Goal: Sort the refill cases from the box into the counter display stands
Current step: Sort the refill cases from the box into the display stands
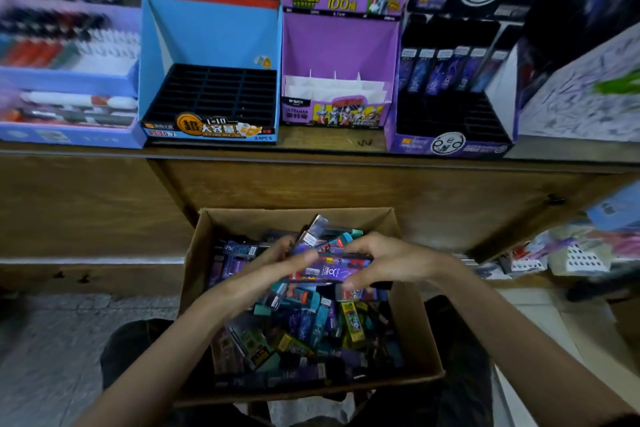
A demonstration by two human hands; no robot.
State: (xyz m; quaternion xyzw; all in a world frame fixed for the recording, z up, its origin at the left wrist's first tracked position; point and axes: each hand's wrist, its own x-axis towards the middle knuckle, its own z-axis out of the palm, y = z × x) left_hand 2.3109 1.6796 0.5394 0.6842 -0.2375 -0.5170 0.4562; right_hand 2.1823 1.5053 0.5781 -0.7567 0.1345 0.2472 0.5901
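A cardboard box (412, 319) on my lap holds several mixed refill cases (311, 329) in purple, teal and yellow. Both hands are over its far half. My left hand (277, 262) and my right hand (384, 258) together grip a purple refill case (329, 270) held flat, with more cases bunched just behind it. On the counter stand a blue display stand (211, 45) with empty black slots, a purple display stand (341, 45) with white dividers, and a dark purple display stand (450, 146) with several cases in its back row.
A wooden counter edge (311, 152) runs across above the box. Pen trays (65, 55) sit at far left, a patterned white box (585, 97) at far right. Cluttered stationery (571, 253) lies on a low shelf to the right. Tiled floor (59, 340) is at lower left.
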